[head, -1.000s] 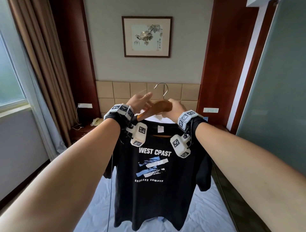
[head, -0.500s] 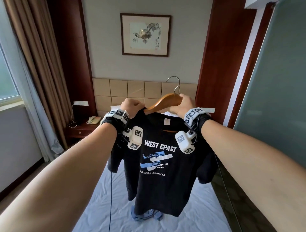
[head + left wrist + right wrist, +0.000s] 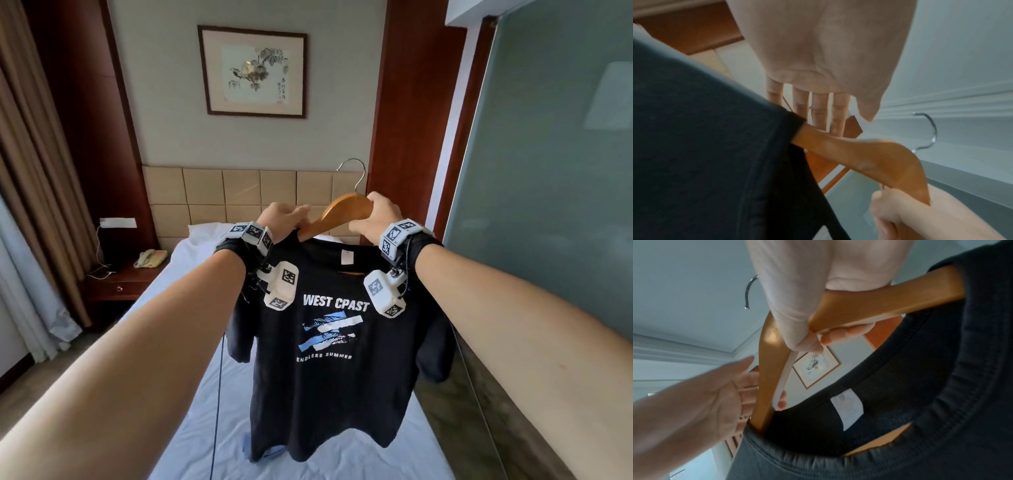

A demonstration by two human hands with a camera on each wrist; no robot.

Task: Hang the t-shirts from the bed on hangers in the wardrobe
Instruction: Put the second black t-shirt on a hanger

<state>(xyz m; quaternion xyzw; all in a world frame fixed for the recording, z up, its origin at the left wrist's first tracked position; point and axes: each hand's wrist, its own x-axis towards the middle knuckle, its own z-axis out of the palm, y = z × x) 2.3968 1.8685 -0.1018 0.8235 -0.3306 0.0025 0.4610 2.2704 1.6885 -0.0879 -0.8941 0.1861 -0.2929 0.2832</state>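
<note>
A black t-shirt (image 3: 329, 394) printed "WEST CPAST" hangs on a wooden hanger (image 3: 342, 214) held up over the bed (image 3: 185, 411). My right hand (image 3: 378, 219) grips the hanger just right of its metal hook (image 3: 356, 171), with fingers curled round the wood (image 3: 890, 301). My left hand (image 3: 284, 219) is at the hanger's left arm, where the collar (image 3: 789, 129) meets the wood. Its fingers (image 3: 818, 110) are straight and lie against the hanger arm (image 3: 869, 155). Some blue cloth (image 3: 247, 445) lies on the bed under the shirt's hem.
A nightstand with a telephone (image 3: 149, 258) stands left of the bed, with curtains (image 3: 34, 205) further left. A frosted glass partition (image 3: 548, 205) runs along the right. A padded headboard (image 3: 239, 192) and a framed picture (image 3: 253, 72) are on the wall ahead.
Half a second ago my left hand was closed on the shirt's left shoulder; now its fingers are straight beside the hanger arm. The right hand keeps its hold, and the hanger sits further right.
</note>
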